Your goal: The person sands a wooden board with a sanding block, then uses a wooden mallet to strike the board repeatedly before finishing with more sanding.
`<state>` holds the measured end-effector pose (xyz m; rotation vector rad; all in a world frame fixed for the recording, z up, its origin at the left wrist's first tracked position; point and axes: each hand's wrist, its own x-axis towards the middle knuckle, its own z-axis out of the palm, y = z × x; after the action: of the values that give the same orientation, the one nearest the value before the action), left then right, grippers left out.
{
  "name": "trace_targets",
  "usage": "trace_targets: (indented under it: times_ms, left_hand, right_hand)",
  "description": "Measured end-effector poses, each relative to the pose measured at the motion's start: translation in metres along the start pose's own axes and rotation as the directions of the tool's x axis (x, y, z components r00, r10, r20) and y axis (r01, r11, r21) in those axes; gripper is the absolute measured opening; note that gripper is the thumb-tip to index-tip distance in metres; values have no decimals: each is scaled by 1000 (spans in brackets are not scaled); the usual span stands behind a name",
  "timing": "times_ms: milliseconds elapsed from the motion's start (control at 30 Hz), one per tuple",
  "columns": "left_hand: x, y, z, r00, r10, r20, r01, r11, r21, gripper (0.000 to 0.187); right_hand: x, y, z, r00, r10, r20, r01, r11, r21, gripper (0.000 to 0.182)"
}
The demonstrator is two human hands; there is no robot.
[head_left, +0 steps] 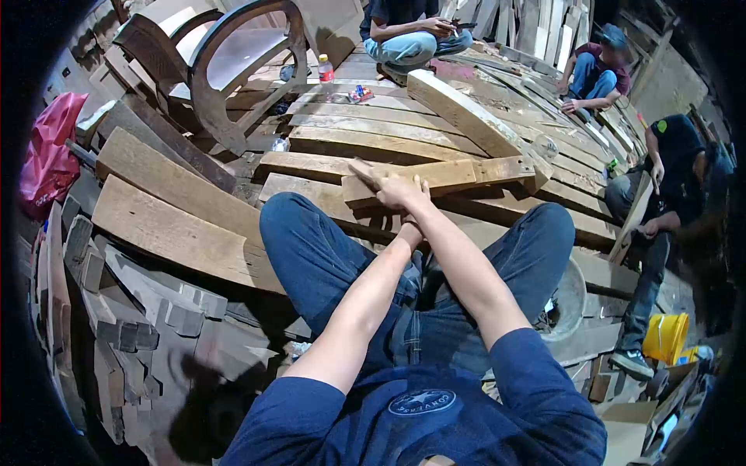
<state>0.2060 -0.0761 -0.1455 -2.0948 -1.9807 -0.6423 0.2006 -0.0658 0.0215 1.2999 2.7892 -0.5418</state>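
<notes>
My right hand (395,191) is closed round a short flat wooden piece (364,174), at the left end of a thick wooden beam (451,177). The beam lies across boards beyond my lap, its right end narrower and with small holes. My left hand (413,230) is beneath my right wrist, close to the beam's near edge. Its fingers are mostly hidden by the right forearm, so what it holds does not show. My forearms cross between my raised knees.
A curved wooden chair frame (203,78), a red-capped bottle (325,70) and a pale beam (466,116) lie beyond. Curved planks (171,225) and wood blocks are at left, with a pink bag (53,155). Three people sit or crouch ahead and right, near a yellow container (665,339).
</notes>
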Motion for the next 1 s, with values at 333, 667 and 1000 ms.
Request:
trace_targets:
  times_ms: [333, 667, 1000]
  left_hand:
    - [4, 18, -56, 956, -106, 274, 60, 983, 172, 63]
    - [1, 18, -26, 965, -133, 226, 119, 990, 73, 60]
    - [7, 33, -103, 892, -110, 439, -3, 969, 248, 83]
  right_hand:
    - [-24, -9, 34, 912, -276, -304, 179, 934, -309, 76]
    - [-56, -42, -19, 999, -13, 30, 15, 997, -71, 68]
    - [5, 47, -11, 953, 50, -298, -31, 997, 65, 65]
